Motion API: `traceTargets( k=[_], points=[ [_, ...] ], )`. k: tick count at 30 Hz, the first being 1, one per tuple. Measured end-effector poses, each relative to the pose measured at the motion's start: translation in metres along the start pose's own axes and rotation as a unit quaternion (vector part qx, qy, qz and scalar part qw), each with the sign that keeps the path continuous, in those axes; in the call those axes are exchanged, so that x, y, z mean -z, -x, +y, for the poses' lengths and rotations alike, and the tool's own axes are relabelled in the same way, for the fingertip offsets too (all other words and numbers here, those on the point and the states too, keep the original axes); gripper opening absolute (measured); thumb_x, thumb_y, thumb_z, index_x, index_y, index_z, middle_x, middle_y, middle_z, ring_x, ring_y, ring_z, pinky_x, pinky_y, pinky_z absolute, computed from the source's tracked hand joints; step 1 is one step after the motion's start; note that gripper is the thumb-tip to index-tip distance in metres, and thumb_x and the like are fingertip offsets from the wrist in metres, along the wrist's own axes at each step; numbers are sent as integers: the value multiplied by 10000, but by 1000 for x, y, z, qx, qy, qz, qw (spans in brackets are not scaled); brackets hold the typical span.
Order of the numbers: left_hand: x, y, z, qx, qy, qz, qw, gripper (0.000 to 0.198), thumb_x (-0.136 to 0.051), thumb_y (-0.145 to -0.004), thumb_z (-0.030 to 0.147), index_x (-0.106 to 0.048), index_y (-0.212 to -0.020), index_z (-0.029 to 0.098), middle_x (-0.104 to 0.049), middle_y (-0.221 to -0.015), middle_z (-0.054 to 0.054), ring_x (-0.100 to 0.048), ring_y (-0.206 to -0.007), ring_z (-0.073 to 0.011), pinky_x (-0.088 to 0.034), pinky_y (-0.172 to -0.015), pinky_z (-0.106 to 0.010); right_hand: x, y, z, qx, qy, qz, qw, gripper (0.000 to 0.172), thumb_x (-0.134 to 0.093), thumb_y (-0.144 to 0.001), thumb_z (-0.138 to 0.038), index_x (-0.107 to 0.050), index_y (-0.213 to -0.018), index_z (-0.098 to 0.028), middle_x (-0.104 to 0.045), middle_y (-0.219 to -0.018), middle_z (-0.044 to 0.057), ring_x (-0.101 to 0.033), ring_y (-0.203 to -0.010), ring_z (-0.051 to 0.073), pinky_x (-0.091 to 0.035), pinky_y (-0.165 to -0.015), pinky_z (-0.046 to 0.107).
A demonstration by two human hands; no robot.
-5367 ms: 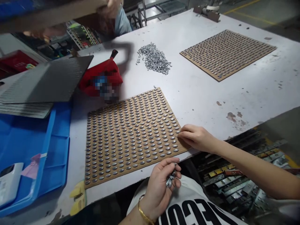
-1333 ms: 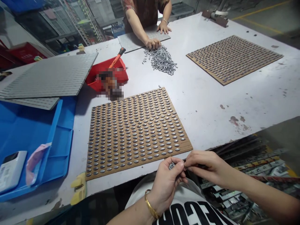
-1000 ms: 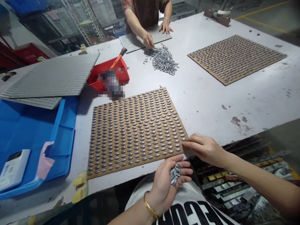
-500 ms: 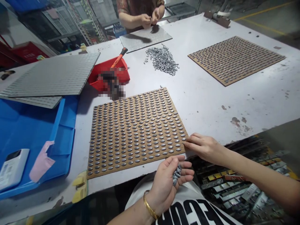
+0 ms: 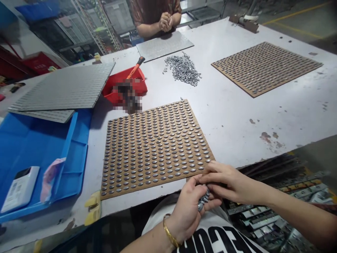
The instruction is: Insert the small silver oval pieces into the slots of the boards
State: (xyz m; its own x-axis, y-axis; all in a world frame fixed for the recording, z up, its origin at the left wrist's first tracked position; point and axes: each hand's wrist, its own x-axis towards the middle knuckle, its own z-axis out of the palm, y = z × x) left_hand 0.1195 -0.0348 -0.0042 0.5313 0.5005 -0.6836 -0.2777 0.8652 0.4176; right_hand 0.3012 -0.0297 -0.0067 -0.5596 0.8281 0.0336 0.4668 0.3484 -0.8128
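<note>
A brown perforated board (image 5: 155,144) lies on the grey table (image 5: 231,112) in front of me, its slots filled with small oval metal pieces. My left hand (image 5: 188,211) is cupped just below the table edge and holds a bunch of small metal pieces (image 5: 203,202). My right hand (image 5: 228,182) reaches into that palm with its fingertips pinched among the pieces, close to the board's near right corner.
A loose pile of metal pieces (image 5: 183,68) and a second filled brown board (image 5: 265,66) lie farther back. A red bin (image 5: 125,86), grey plates (image 5: 63,88) and a blue tray (image 5: 39,154) with a white device (image 5: 19,188) are at left. Another person's hands (image 5: 165,23) are behind a grey plate (image 5: 164,45).
My right hand has left the board's near right corner and come down to the pieces in my left palm. The person opposite has drawn both hands back from the pile.
</note>
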Motion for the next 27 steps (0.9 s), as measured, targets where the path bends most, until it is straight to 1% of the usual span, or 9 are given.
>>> traceTargets(
  k=[3, 6, 9, 11, 14, 18, 22, 24, 27],
  points=[
    [1, 1, -2, 11, -4, -11, 1000, 328, -596, -802, 122, -568, -1128, 144, -631, -913, -62, -625, -792, -134, -535, -790, -318, -1, -1, 1, -14, -42, -25, 999, 163, -495, -914, -152, -652, -908, -192, -586, -883, 51, -556, -848, 157, -464, -729, 277],
    [3, 0, -3, 2, 6, -5, 1000, 254, -630, -821, 202, -582, -1057, 123, -637, -868, -68, -632, -784, -134, -527, -786, -298, -3, 3, 6, -7, -42, 17, 999, 167, -485, -933, -177, -644, -981, -193, -584, -874, 57, -554, -828, 160, -459, -704, 275],
    [8, -3, -4, -39, 5, 13, 999, 201, -652, -824, 298, -575, -870, 118, -622, -796, -54, -605, -681, -107, -515, -669, -241, -5, 7, 7, 11, -26, 68, 997, 187, -477, -934, -164, -631, -1038, -189, -583, -877, 67, -555, -803, 159, -460, -671, 267],
    [11, -5, -6, -54, -4, 17, 998, 228, -678, -803, 316, -553, -800, 125, -601, -744, -34, -548, -591, -77, -470, -559, -199, -6, 8, 5, 19, -31, 76, 996, 194, -477, -929, -140, -626, -1041, -195, -590, -879, 63, -567, -803, 154, -469, -672, 258],
    [15, -8, -9, -51, -15, 16, 998, 248, -708, -774, 323, -552, -793, 132, -584, -706, -18, -485, -533, -59, -420, -488, -178, -6, 8, 0, 14, -50, 64, 997, 210, -473, -929, -127, -617, -1058, -208, -612, -910, 61, -592, -840, 151, -491, -711, 252],
    [14, -8, -9, -42, -23, 6, 999, 256, -722, -755, 325, -548, -785, 139, -586, -687, -15, -484, -509, -63, -420, -475, -183, -5, 10, -1, 7, -54, 59, 997, 191, -475, -931, -136, -625, -1021, -211, -627, -889, 57, -607, -812, 148, -501, -690, 246],
    [12, 4, 8, -18, 0, -10, 1000, 234, -629, -827, 361, -589, -857, 132, -603, -704, -27, -501, -469, -72, -368, -402, -175, 2, 18, 4, -2, -40, 81, 996, 194, -491, -923, -141, -628, -1035, -222, -637, -896, 54, -621, -805, 152, -509, -678, 249],
    [13, 12, 22, -46, 30, -1, 998, 249, -563, -872, 373, -607, -869, 128, -615, -713, -43, -550, -508, -98, -401, -422, -188, 8, 22, 10, -17, -26, 121, 992, 186, -509, -915, -153, -632, -1030, -231, -644, -923, 55, -632, -832, 163, -518, -694, 255],
    [18, 19, 35, -105, 119, 29, 987, 229, -521, -900, 312, -610, -807, 122, -635, -793, -66, -628, -708, -144, -528, -685, -275, 14, 26, 22, -33, 22, 172, 984, 173, -519, -911, -177, -646, -1013, -235, -650, -931, 62, -639, -831, 173, -524, -683, 262]
  ],
)
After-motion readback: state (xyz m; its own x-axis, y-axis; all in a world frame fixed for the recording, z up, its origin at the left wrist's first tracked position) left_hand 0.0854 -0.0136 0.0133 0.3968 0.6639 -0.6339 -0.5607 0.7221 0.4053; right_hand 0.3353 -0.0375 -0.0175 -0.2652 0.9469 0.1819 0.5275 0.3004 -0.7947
